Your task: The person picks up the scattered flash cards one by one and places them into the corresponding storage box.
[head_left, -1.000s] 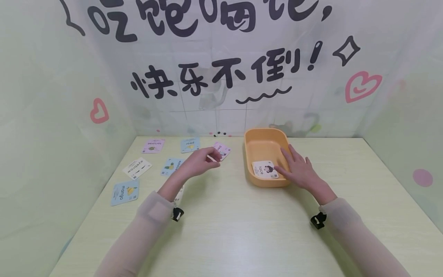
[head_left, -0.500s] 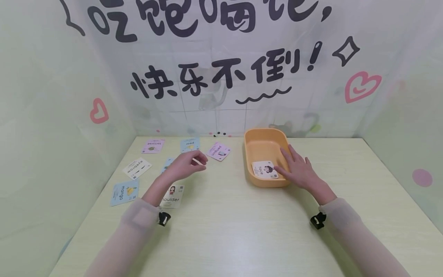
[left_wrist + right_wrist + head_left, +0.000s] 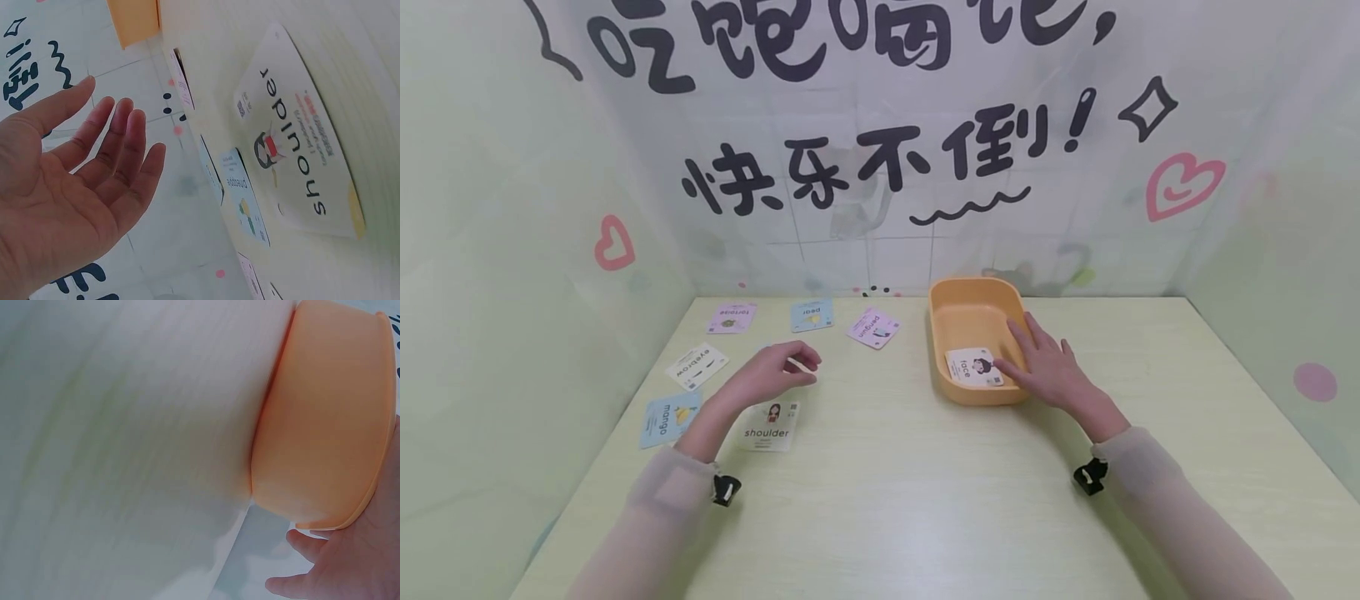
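My left hand [image 3: 767, 373] is held above the table with its fingers loosely bent and nothing in them. Just below it lies the white "shoulder" card [image 3: 767, 429], face up; it also shows in the left wrist view. A blue pineapple card [image 3: 244, 200] is mostly hidden behind that hand in the head view. My right hand [image 3: 1054, 368] rests on the right rim of an orange plastic basket [image 3: 972, 321], its fingers spread and its thumb reaching inside. Near the thumb, on the basket's floor, lies a white "face" card [image 3: 966, 367].
Several other word cards lie on the left of the table: purple penguin [image 3: 874, 327], blue pear [image 3: 812, 317], purple tortoise [image 3: 732, 317], white eyebrow [image 3: 697, 365] and blue mango [image 3: 664, 419]. A printed curtain [image 3: 775, 267] stands behind the table's far edge.
My left hand has moved left and toward me, away from the penguin card, uncovering it and the shoulder card. The right hand and the basket have stayed in place.
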Tool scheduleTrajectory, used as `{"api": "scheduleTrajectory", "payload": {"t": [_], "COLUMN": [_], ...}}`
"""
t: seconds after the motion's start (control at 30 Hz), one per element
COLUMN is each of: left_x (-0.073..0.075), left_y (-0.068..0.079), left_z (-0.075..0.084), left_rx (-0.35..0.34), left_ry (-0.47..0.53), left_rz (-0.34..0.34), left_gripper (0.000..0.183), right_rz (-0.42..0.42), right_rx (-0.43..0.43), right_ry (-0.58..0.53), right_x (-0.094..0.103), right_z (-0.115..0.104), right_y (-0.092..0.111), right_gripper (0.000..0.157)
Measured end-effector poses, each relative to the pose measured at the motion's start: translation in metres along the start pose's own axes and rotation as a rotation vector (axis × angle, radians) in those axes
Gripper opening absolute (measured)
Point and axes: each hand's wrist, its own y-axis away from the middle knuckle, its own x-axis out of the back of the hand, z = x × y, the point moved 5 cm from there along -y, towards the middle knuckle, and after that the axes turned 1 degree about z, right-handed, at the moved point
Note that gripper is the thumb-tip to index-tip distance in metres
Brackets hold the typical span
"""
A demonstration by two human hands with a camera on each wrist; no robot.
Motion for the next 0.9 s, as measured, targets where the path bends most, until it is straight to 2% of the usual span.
{"api": "scheduleTrajectory", "payload": {"t": [0.33,0.73,0.9], "left_x": [0.006,0.006,0.003], "left_y": [0.013,0.033,0.039], "left_z": [-0.019,-0.040,-0.045], "left_rx": [0.014,0.104,0.107], "left_ry": [-0.047,-0.114,-0.174], "left_rz": [-0.016,-0.056,-0.078], "left_gripper": [0.029,0.036,0.041], "right_rz": [-0.003,-0.001,-0.003], "right_rx": [0.002,0.007,0.006], "right_ry": [0.008,0.010,0.005], "right_x": [0.001,0.002,0.001], "right_z": [0.000,-0.001,-0.001], "right_y": [0.000,0.000,0.000], "right_gripper": [0.083,0.083,0.083]}}
